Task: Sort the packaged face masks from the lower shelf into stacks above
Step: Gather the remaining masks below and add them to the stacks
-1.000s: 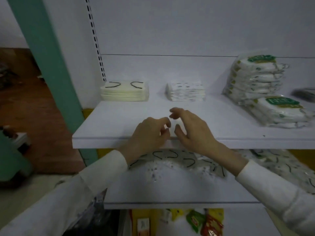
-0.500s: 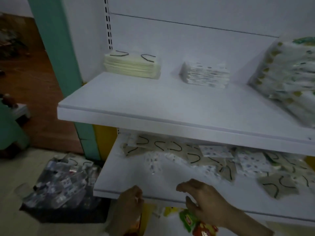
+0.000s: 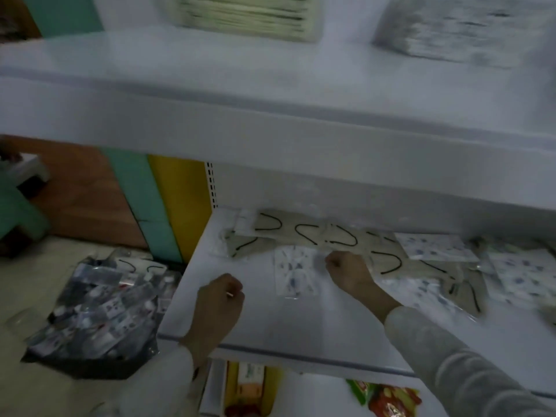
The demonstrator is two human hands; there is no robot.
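Note:
Loose packaged face masks lie across the back of the lower shelf [image 3: 270, 329]: beige ones with black ear loops [image 3: 304, 236] and white ones with blue print [image 3: 296, 275]. My left hand [image 3: 219, 299] rests on the bare shelf with its fingers curled and nothing seen in it. My right hand [image 3: 349, 269] is curled over the pile between a printed pack and a beige pack; its fingertips are hidden. On the upper shelf [image 3: 270, 121] stand a beige stack [image 3: 246, 16] and a white printed stack [image 3: 457, 34], both blurred.
A black bag of packaged items [image 3: 99, 311] sits on the floor at left, beside a teal post [image 3: 141, 200] and a yellow panel [image 3: 180, 200]. Colourful packets [image 3: 382, 398] lie on the shelf below. The upper shelf overhangs the lower one.
Both hands came down from the upper shelf's front edge and reached onto the lower shelf. The view dropped and moved closer, so the upper stacks now sit at the top edge.

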